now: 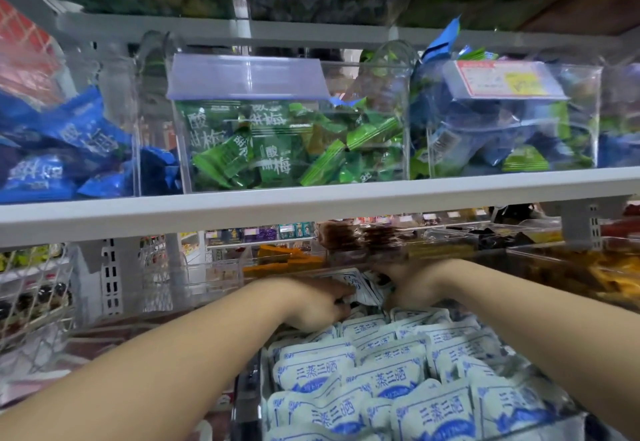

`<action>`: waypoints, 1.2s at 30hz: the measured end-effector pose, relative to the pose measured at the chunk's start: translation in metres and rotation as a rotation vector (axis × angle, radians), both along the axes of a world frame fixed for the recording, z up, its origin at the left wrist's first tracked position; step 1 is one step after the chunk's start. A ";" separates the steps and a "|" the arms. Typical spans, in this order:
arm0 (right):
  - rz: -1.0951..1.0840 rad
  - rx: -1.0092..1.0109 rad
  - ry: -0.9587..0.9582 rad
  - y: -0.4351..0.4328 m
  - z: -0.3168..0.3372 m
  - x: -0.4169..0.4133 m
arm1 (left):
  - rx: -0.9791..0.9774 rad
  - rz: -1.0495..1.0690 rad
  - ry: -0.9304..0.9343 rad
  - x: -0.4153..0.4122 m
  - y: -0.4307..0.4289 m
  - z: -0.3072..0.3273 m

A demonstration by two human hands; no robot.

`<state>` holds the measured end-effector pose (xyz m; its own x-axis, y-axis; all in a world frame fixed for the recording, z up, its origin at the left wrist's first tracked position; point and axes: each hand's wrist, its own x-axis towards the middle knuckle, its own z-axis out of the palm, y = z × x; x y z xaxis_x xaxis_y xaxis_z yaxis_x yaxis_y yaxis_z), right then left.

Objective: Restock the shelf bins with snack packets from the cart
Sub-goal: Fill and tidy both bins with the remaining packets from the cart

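Left hand (317, 304) and right hand (410, 285) meet, fingers curled round white-blue snack packets (362, 290) at far end of clear bin (259, 385). White shelf (311, 207) just above hands; green-packet bin (287, 143) higher. Wire basket (34, 302) left of left hand.

White shelf edge (311, 205) overhangs the packet-filled bin (540, 416).

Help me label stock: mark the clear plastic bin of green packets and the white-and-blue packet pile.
Clear plastic bin of green packets (367, 84): head view, upper front wall.
White-and-blue packet pile (391, 379): head view, middle packet's face.
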<state>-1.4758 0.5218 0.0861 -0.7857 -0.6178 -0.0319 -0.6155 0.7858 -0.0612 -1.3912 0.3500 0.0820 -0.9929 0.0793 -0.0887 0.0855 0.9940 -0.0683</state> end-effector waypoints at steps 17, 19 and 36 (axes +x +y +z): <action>0.053 -0.358 0.348 0.140 -0.019 0.172 | 0.074 -0.176 0.451 0.133 0.109 0.008; 0.034 -0.407 0.346 0.166 -0.030 0.204 | 0.161 -0.249 0.504 0.152 0.142 -0.005; -0.231 0.252 -0.224 0.420 -0.209 0.358 | 0.443 -0.622 0.095 0.236 0.398 -0.244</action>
